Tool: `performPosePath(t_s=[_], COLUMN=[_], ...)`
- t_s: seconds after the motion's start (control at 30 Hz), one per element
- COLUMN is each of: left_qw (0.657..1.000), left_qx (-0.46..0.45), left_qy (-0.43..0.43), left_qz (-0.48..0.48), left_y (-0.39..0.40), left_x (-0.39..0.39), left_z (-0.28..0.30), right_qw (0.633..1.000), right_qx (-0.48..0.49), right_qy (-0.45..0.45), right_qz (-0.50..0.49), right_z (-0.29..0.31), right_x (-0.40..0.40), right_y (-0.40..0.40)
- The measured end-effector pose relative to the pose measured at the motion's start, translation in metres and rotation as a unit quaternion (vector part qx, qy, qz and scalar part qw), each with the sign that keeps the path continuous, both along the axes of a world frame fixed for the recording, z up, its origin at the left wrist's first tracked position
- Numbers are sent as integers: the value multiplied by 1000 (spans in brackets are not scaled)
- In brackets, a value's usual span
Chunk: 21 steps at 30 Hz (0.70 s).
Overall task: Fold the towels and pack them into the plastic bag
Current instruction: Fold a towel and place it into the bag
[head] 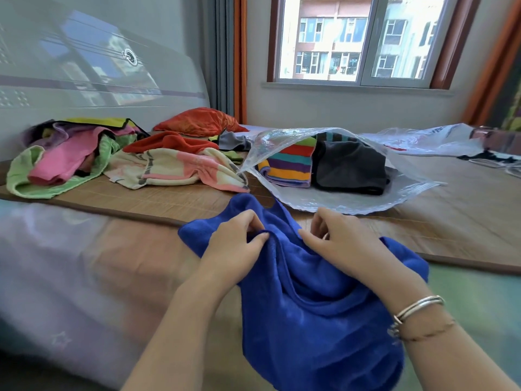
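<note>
Blue, soft microfibre towel [310,292] lies bunched at lower centre of the frame — you are only starting its fold. Your left hand [234,244] and right hand [338,238] both pinch its upper edge, fingers curled on the cloth. Next, I think, spread it flat; the clear plastic bag [338,198] waits just above, with folded towels inside.
</note>
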<state>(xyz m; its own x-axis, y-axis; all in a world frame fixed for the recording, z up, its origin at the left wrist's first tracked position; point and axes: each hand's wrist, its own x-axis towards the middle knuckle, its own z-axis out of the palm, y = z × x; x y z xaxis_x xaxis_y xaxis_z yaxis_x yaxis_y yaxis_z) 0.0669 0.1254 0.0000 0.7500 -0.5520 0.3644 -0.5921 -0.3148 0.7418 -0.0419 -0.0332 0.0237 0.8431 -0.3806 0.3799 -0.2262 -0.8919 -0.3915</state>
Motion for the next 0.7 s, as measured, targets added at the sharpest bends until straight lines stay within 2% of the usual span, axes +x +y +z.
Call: performPosePath(t_s=[0.17,0.27,0.37,0.53,0.6,0.7], left_qw=[1000,999,999,996,996,994], left_qx=[-8,-8,-9,-64,-86,-100], left_qy=[20,35,35,-40,-20,16], left_qz=[-12,-20,-13,37,10,-43], left_y=[3,3,4,14,20,27], left_x=[3,5,7,4,-2,-15], left_z=[-1,2,3,20,29,40], right_qw=[996,998,995,961,945,937], right_qx=[83,57,60,199,241,251], right_qy=[1,1,-77,-164,-170,-154], right_qz=[-9,-22,-27,96,141,187], right_z=[-9,-18,-19,-3,3,11], right_x=[32,52,59,43,32,16], right_y=[2,4,7,11,15,23])
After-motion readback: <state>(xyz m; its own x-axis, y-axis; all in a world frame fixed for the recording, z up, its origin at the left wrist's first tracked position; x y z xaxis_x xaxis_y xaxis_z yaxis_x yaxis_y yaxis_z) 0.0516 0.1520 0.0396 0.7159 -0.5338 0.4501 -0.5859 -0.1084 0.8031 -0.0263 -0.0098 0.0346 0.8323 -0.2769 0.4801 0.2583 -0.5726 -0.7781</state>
